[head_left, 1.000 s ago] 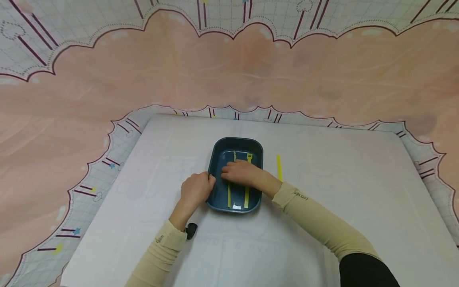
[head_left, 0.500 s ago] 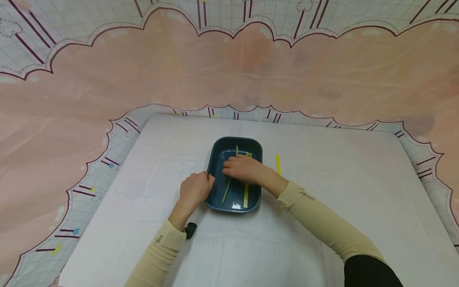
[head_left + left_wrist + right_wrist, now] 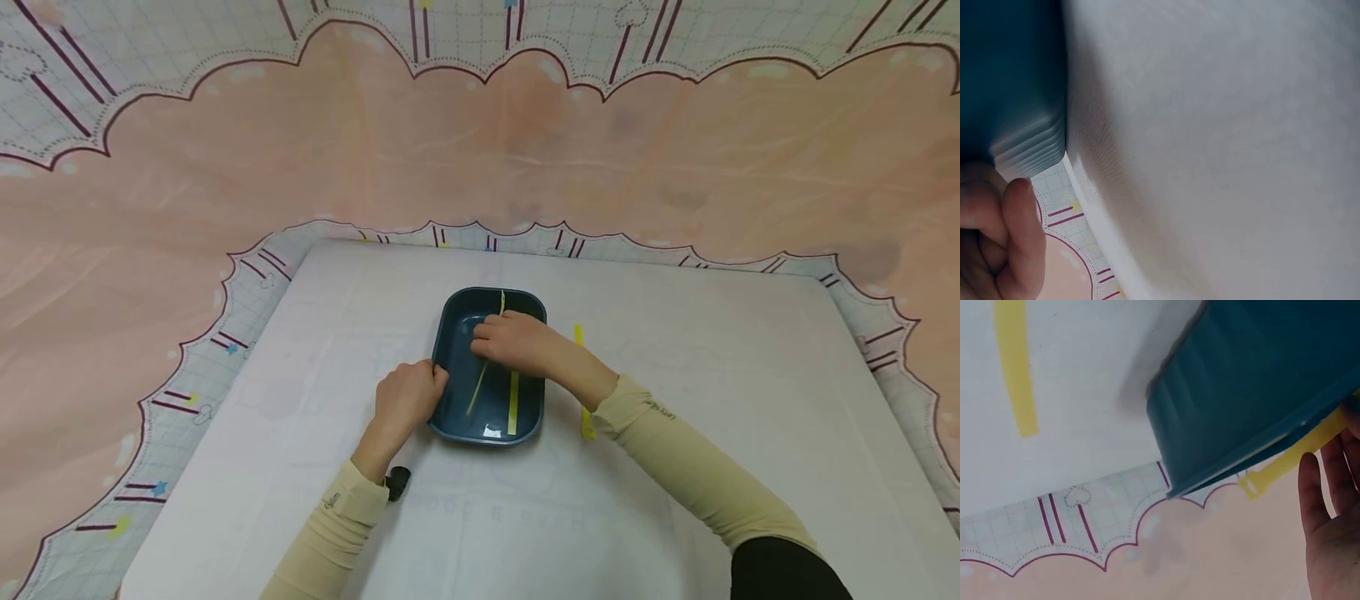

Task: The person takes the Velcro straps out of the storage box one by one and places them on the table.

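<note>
A dark blue-teal rectangular tray (image 3: 456, 404) stands on the white table. With curled fingers, my left hand (image 3: 407, 398) grips the tray's left rim; in the left wrist view its thumb and fingers (image 3: 1024, 234) show beside the tray wall (image 3: 1013, 69). Over the tray, my right hand (image 3: 517, 343) pinches a yellow strap-style cable tie (image 3: 1297, 456), tilted, its slotted end standing out past the rim in the right wrist view. Another yellow cable tie (image 3: 513, 407) lies in the tray, partly hidden by that hand. The right fingertips are partly out of frame.
Right of the tray, a third yellow cable tie (image 3: 587, 423) lies on the white table (image 3: 712, 358), partly covered by the right forearm. A black device (image 3: 398, 482) is on the left wrist. Peach patterned cloth (image 3: 480, 150) surrounds the table.
My right hand has risen slightly and shifted right, lifting the left cable tie from the tray floor and tilting it. My left hand stays on the rim.
</note>
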A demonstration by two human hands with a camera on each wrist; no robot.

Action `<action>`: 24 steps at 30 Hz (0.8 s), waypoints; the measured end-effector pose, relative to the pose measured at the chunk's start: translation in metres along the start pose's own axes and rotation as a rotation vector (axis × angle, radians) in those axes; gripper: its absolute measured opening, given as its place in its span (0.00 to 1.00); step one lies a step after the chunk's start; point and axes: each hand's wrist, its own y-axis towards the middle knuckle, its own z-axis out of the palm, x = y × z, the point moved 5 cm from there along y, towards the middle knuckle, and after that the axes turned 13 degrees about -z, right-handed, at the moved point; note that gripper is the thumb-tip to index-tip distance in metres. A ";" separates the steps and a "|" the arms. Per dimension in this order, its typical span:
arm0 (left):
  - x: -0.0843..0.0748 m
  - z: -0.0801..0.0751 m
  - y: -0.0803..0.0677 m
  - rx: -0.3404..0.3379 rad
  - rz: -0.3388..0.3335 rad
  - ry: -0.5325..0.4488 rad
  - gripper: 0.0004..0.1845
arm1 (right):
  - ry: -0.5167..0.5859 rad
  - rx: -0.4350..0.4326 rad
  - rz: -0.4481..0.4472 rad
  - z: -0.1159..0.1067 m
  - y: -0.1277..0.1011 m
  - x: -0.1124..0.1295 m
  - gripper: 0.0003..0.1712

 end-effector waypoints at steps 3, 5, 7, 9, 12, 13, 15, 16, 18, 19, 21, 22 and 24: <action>0.000 0.000 0.000 -0.001 0.004 -0.002 0.19 | -0.004 -0.011 0.006 -0.005 -0.004 -0.001 0.08; 0.000 0.000 0.000 0.003 0.007 -0.004 0.20 | 0.000 -0.014 0.012 -0.007 -0.006 -0.001 0.08; 0.000 0.000 0.000 0.006 0.010 -0.004 0.20 | 0.008 -0.015 0.017 -0.008 -0.009 -0.002 0.07; 0.000 0.000 -0.001 0.009 0.011 -0.005 0.20 | 0.015 -0.022 0.022 -0.010 -0.011 -0.002 0.07; 0.000 0.001 -0.001 0.012 0.012 -0.004 0.20 | 0.012 -0.035 0.031 -0.012 -0.015 -0.005 0.07; 0.000 0.001 -0.001 0.012 0.010 -0.003 0.20 | 0.011 -0.039 0.036 -0.013 -0.017 -0.006 0.07; 0.000 0.001 0.000 0.011 0.008 0.000 0.19 | 0.008 -0.047 0.039 -0.014 -0.019 -0.007 0.06; 0.000 0.001 0.000 0.009 0.007 0.000 0.19 | 0.007 -0.052 0.040 -0.014 -0.021 -0.008 0.06; 0.000 0.001 0.000 0.007 0.004 0.002 0.19 | 0.007 -0.063 0.041 -0.015 -0.024 -0.009 0.06; 0.000 0.001 0.000 0.006 0.003 0.002 0.19 | 0.006 -0.070 0.040 -0.015 -0.025 -0.009 0.06; 0.000 0.001 0.000 0.006 0.003 0.001 0.19 | 0.004 -0.082 0.042 -0.016 -0.028 -0.010 0.05; 0.000 0.000 0.000 0.006 0.003 0.000 0.19 | 0.001 -0.086 0.043 -0.017 -0.029 -0.010 0.05; 0.000 0.000 0.001 0.007 0.004 0.002 0.19 | 0.003 -0.090 0.049 -0.018 -0.032 -0.011 0.06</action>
